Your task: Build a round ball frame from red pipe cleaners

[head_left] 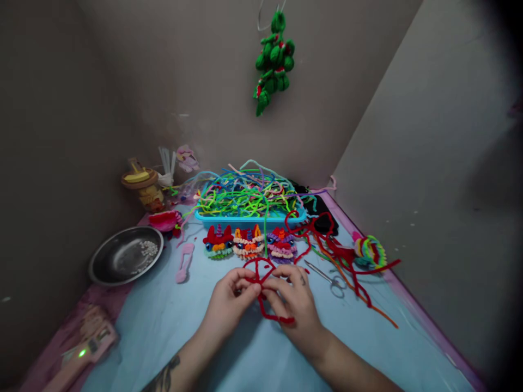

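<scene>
Both hands meet over the near middle of the table, pinching a red pipe cleaner (273, 317) bent into a loop with crossing strands. My left hand (232, 296) is closed, thumb and fingertips on the crossing point. Beside it, my right hand (296, 296) is closed on the same red piece, one end curling below its fingers. Just beyond the hands sit three fuzzy animal heads in a row: a red and green one (218, 243), an orange and cream one (248, 243) and a purple one (281, 244). Scissors (327, 279) lie right of my right hand.
A blue basket (229, 222) heaped with colourful pipe cleaners stands at the back. To the left are a metal bowl (114, 258) of small white beads, a pink clip (185, 264) and a lidded cup (143, 188). Red strands (341, 253) lie right; a green ornament (278, 60) hangs above.
</scene>
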Demonstrator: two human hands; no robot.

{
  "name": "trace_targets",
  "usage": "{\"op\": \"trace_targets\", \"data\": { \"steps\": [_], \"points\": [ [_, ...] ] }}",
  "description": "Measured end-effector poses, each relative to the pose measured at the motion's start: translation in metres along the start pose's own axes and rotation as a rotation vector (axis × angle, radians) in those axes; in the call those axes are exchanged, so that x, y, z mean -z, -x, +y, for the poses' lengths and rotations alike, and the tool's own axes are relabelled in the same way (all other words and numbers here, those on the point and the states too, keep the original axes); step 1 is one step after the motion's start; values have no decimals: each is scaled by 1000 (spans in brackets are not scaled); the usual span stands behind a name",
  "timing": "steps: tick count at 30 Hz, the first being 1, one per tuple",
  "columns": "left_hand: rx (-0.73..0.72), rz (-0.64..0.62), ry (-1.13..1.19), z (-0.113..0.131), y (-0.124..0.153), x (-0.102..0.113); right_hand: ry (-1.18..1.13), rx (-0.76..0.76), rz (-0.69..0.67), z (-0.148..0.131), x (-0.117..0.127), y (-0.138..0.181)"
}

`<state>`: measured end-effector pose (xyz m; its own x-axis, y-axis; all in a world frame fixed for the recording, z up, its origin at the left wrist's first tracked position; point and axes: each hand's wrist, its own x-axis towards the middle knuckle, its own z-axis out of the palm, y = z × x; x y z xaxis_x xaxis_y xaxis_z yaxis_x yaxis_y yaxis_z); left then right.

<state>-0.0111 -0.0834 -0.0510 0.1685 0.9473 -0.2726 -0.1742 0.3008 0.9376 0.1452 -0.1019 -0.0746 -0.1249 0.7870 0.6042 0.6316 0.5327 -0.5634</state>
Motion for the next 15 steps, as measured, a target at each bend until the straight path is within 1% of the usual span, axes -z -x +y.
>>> {"op": "trace_targets", "data": {
  "steps": [4,7,9,13,15],
  "points": [
    [23,-25,-11,1,2,-2,-11,-40,1,1,1,-1],
    [-3,15,-24,-1,-1,1,-56,-52,4,1,2,-1],
    [-31,56,-15,-4,-3,4,-114,-2,-52,-1,4,-1],
    [-47,102,27,-6,-6,7,-206,109,-232,-8,5,-3],
    [-42,105,25,-6,-6,8,-238,125,-252,-11,4,-3]
  ]
}}
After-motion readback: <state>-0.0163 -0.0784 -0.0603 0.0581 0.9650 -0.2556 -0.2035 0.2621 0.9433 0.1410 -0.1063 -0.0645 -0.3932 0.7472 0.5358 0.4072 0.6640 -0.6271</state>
